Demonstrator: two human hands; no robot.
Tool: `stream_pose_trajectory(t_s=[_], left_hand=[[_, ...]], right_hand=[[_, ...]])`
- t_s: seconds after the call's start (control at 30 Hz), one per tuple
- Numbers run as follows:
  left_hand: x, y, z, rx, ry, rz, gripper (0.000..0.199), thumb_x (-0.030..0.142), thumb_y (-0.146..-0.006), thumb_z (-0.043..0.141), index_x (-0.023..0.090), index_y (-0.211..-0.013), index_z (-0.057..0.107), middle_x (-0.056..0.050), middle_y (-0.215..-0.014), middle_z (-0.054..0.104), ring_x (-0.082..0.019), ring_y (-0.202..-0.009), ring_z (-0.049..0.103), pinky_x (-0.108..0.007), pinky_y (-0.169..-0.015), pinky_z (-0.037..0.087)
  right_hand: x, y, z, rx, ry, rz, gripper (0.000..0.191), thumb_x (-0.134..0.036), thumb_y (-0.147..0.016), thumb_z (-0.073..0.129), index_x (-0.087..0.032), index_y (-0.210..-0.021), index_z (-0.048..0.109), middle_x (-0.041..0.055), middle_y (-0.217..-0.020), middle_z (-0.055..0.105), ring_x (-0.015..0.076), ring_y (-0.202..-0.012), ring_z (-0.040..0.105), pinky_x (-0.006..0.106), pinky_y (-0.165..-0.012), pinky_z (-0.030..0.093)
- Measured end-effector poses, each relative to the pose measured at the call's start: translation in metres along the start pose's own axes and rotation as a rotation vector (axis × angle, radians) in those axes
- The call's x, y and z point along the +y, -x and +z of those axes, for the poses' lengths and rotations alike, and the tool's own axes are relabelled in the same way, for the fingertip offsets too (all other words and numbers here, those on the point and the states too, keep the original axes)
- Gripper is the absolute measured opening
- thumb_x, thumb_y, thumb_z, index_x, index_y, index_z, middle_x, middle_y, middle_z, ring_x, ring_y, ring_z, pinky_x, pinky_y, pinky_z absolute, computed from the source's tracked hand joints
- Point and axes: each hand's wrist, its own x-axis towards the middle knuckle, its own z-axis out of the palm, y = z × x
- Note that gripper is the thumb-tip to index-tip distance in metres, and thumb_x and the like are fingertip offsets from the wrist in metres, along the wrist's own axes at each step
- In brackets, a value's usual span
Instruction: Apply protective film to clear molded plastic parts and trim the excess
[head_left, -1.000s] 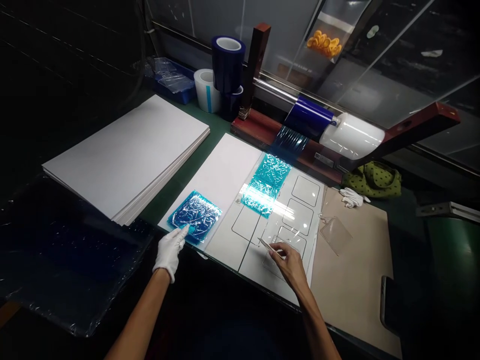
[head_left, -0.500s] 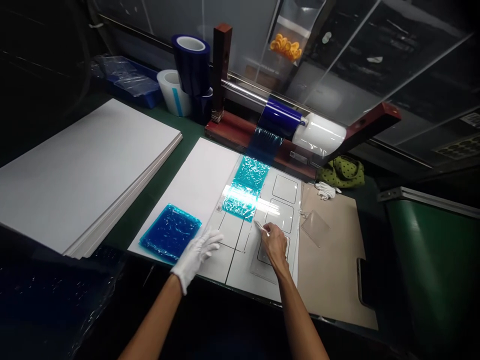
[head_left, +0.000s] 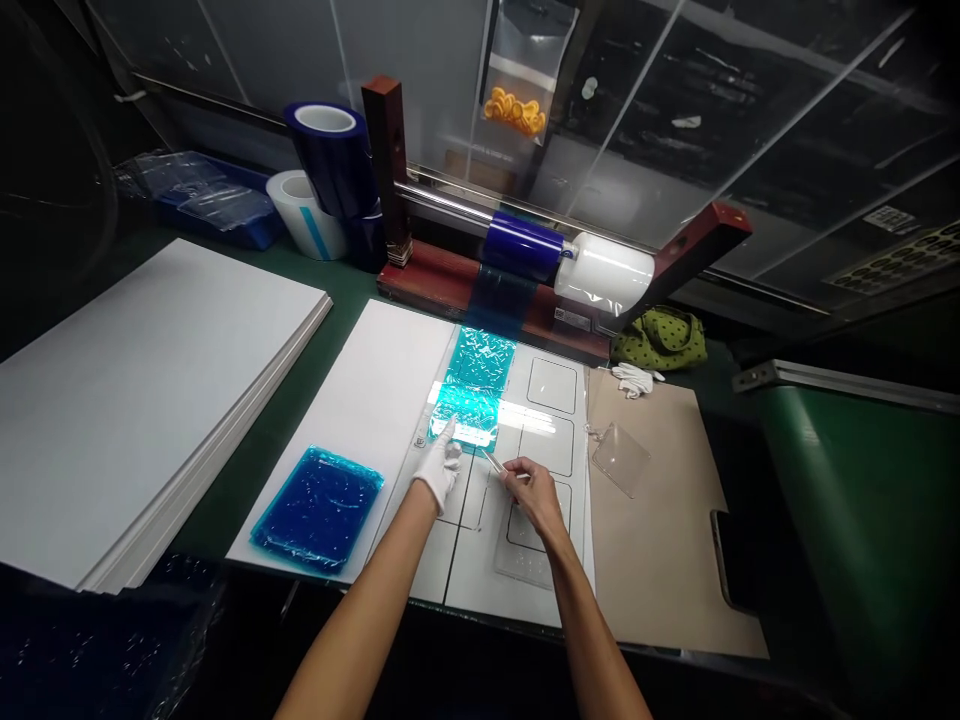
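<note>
My left hand (head_left: 440,472), in a white glove, reaches over the board with its index finger stretched out. The fingertip is at the near end of a shiny blue film strip (head_left: 480,365), apparently touching it. The strip runs from a blue film roll (head_left: 523,240) onto a clear sheet over a white board (head_left: 412,345) with black outlines. Bare, my right hand (head_left: 534,492) pinches a thin, pale, stick-like piece (head_left: 493,463), its tip by the film's near edge. Under that hand lies a clear plate (head_left: 521,560). Left of my gloved hand sits a stack of blue film pieces (head_left: 319,510).
A thick stack of white sheets (head_left: 165,370) fills the left. Behind stand a wooden roll stand (head_left: 435,275), a white roll (head_left: 606,272) and spare rolls (head_left: 330,160). On brown card (head_left: 667,560) at right are a clear square piece (head_left: 622,458), a white glove (head_left: 634,380) and a phone (head_left: 727,560).
My left hand has moved right and forward from beside the blue stack to the film's near end. My right hand still pinches the thin piece near the film. The camera view has shifted.
</note>
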Motion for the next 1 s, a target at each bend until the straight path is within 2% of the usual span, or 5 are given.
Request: stream_pose_trajectory(t_s=[0.17, 0.4, 0.57, 0.73, 1.0], left_hand=[[-0.012, -0.005, 0.001, 0.182, -0.185, 0.141, 0.032, 0.040, -0.087, 0.056, 0.014, -0.070, 0.048, 0.009, -0.054, 0.036, -0.002, -0.039, 0.022, -0.016, -0.035, 0.018], [-0.052, 0.074, -0.068, 0.229, -0.376, 0.271, 0.058, 0.055, -0.066, 0.072, 0.019, -0.051, 0.029, 0.010, -0.046, 0.026, -0.005, -0.045, 0.025, -0.022, -0.049, 0.024], [-0.089, 0.123, -0.102, 0.291, -0.419, 0.221, 0.059, 0.058, -0.068, 0.067, 0.020, -0.047, 0.027, 0.010, -0.042, 0.025, -0.008, -0.049, 0.025, -0.028, -0.072, 0.035], [-0.115, 0.145, -0.129, 0.351, -0.406, 0.140, 0.057, 0.062, -0.067, 0.065, 0.022, -0.045, 0.031, 0.009, -0.039, 0.027, -0.011, -0.050, 0.031, -0.040, -0.096, 0.029], [-0.143, 0.175, -0.175, 0.351, -0.334, 0.080, 0.054, 0.061, -0.061, 0.068, 0.023, -0.042, 0.035, 0.007, -0.040, 0.032, -0.016, -0.058, 0.046, -0.043, -0.107, 0.021]], right_hand=[[0.005, 0.012, -0.018, 0.040, 0.017, -0.017, 0.026, -0.040, -0.073, 0.055, -0.018, -0.083, 0.065, 0.0027, -0.078, 0.064, 0.0157, -0.061, 0.057, 0.027, -0.056, 0.046], [0.009, 0.049, -0.045, 0.158, 0.144, -0.167, 0.030, -0.041, -0.079, 0.053, -0.018, -0.094, 0.065, 0.0074, -0.093, 0.066, 0.0224, -0.081, 0.061, 0.035, -0.072, 0.050], [0.003, 0.079, -0.042, 0.062, 0.148, -0.333, 0.027, -0.038, -0.086, 0.049, -0.020, -0.098, 0.065, 0.0085, -0.099, 0.065, 0.0231, -0.094, 0.061, 0.033, -0.075, 0.052], [0.004, 0.099, -0.041, 0.009, 0.160, -0.412, 0.022, -0.035, -0.088, 0.050, -0.021, -0.096, 0.065, 0.0075, -0.096, 0.064, 0.0212, -0.091, 0.062, 0.030, -0.070, 0.053], [0.020, 0.114, -0.030, -0.064, 0.233, -0.471, 0.019, -0.030, -0.089, 0.050, -0.021, -0.095, 0.065, 0.0054, -0.094, 0.064, 0.0189, -0.088, 0.063, 0.028, -0.070, 0.052]])
